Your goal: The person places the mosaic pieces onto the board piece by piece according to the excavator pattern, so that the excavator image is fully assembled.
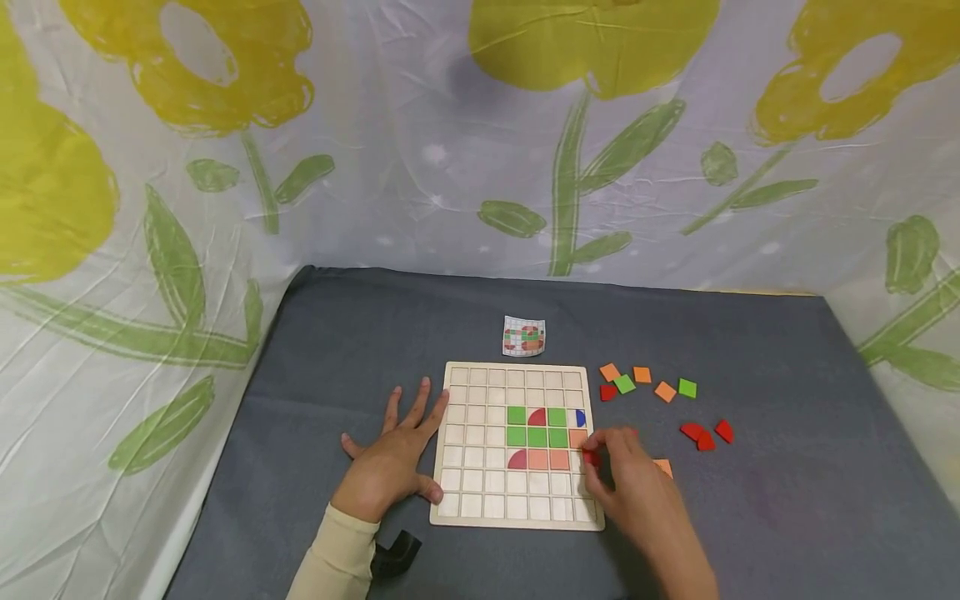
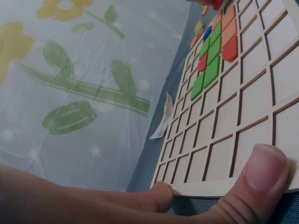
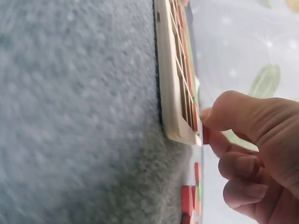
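A wooden grid board point(image 1: 472, 482) lies on the dark cloth, with green squares point(image 1: 537, 437), orange squares point(image 1: 548, 459), red quarter-round tiles point(image 1: 518, 459) and a blue half-round tile point(image 1: 581, 418) in its cells. My left hand point(image 1: 392, 468) is spread at the board's left edge; its thumb point(image 2: 261, 177) touches the rim in the left wrist view. Over the right edge, my right hand point(image 1: 639, 492) pinches a red tile point(image 1: 591, 458) between thumb and index finger. The right wrist view shows that red tile point(image 3: 206, 136) partly hidden by the fingertips.
Behind the board lies a small patterned card point(image 1: 523, 351). Loose orange point(image 1: 642, 375), green point(image 1: 687, 387) and red tiles point(image 1: 724, 431) are scattered to the right. A black object point(image 1: 397, 554) sits by the left sleeve. A flower-printed curtain point(image 1: 420, 208) hangs behind the table.
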The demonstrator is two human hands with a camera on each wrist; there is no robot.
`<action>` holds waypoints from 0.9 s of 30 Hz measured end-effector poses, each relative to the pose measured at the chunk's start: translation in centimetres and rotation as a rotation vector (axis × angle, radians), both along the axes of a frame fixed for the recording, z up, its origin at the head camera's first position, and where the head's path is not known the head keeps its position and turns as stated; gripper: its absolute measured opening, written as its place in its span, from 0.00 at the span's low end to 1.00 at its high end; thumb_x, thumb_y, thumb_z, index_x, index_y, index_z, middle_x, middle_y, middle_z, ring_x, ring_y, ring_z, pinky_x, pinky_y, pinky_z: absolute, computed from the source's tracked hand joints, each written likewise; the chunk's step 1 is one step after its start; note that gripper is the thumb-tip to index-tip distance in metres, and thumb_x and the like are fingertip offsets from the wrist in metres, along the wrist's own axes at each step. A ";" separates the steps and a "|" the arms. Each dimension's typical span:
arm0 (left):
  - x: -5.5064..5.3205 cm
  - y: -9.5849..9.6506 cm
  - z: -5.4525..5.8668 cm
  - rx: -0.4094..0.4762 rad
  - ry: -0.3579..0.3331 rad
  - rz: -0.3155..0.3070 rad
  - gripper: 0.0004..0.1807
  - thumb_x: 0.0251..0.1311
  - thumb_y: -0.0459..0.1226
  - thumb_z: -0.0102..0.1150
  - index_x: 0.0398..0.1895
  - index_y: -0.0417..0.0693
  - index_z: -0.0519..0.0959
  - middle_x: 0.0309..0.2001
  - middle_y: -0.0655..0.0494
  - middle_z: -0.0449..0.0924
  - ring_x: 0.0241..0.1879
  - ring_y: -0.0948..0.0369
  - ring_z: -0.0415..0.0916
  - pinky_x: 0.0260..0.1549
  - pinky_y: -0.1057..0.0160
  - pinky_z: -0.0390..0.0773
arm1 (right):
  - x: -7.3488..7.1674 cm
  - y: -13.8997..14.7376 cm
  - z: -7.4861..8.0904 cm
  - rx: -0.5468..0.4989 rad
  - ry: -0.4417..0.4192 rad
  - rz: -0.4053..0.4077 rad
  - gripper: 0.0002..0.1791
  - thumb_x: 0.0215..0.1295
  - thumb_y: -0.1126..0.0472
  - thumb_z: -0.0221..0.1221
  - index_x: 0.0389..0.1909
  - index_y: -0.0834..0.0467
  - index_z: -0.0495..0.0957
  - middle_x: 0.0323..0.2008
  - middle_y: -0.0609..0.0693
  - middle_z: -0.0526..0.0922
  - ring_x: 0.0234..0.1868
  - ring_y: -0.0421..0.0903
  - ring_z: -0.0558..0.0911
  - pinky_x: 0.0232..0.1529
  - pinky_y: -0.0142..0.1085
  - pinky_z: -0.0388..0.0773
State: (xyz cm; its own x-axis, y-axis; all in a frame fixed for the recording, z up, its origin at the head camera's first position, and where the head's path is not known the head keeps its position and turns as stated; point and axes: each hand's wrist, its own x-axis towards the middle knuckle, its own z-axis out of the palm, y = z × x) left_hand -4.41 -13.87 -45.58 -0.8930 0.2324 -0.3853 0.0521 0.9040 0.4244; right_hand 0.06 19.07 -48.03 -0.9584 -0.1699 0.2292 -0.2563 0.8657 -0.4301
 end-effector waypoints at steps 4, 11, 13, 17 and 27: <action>0.0 -0.1 -0.1 0.005 -0.002 0.002 0.77 0.31 0.47 0.88 0.88 0.66 0.47 0.88 0.58 0.33 0.85 0.42 0.27 0.50 0.04 0.34 | 0.0 -0.5 -0.1 -0.005 -0.021 0.024 0.12 0.60 0.66 0.73 0.38 0.49 0.81 0.39 0.43 0.79 0.25 0.34 0.70 0.20 0.26 0.66; 0.0 -0.3 -1.0 0.014 0.017 -0.005 0.80 0.30 0.49 0.88 0.88 0.71 0.44 0.87 0.62 0.30 0.85 0.43 0.25 0.49 0.04 0.33 | 0.1 -0.8 -0.1 0.009 0.006 0.042 0.13 0.59 0.68 0.75 0.33 0.48 0.83 0.38 0.41 0.79 0.25 0.31 0.69 0.20 0.26 0.65; -0.1 -0.3 -1.1 0.018 0.023 -0.004 0.80 0.29 0.49 0.88 0.88 0.71 0.44 0.87 0.62 0.30 0.85 0.43 0.25 0.48 0.04 0.33 | 0.1 -0.8 -0.1 0.014 0.008 0.040 0.13 0.58 0.67 0.76 0.33 0.48 0.83 0.37 0.41 0.78 0.25 0.31 0.69 0.20 0.26 0.65; 0.0 0.0 -0.2 0.011 0.008 0.001 0.78 0.30 0.47 0.88 0.88 0.68 0.46 0.88 0.60 0.32 0.85 0.42 0.26 0.50 0.04 0.33 | 0.2 -0.7 -0.1 0.010 -0.016 0.035 0.13 0.59 0.66 0.77 0.33 0.47 0.83 0.38 0.40 0.79 0.26 0.32 0.71 0.21 0.27 0.68; -0.4 -0.5 -2.6 0.031 0.036 -0.007 0.81 0.27 0.50 0.88 0.87 0.74 0.42 0.87 0.64 0.29 0.85 0.43 0.22 0.46 0.05 0.27 | 0.2 -0.6 -0.2 0.002 -0.053 0.029 0.12 0.59 0.65 0.78 0.35 0.48 0.86 0.41 0.39 0.81 0.31 0.34 0.78 0.27 0.29 0.76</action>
State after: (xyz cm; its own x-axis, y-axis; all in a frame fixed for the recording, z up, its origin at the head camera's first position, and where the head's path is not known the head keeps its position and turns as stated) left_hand -4.77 -14.38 -48.17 -0.9045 0.2499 -0.3455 0.0739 0.8899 0.4502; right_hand 0.31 18.52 -48.23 -0.9640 -0.1979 0.1776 -0.2578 0.8590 -0.4422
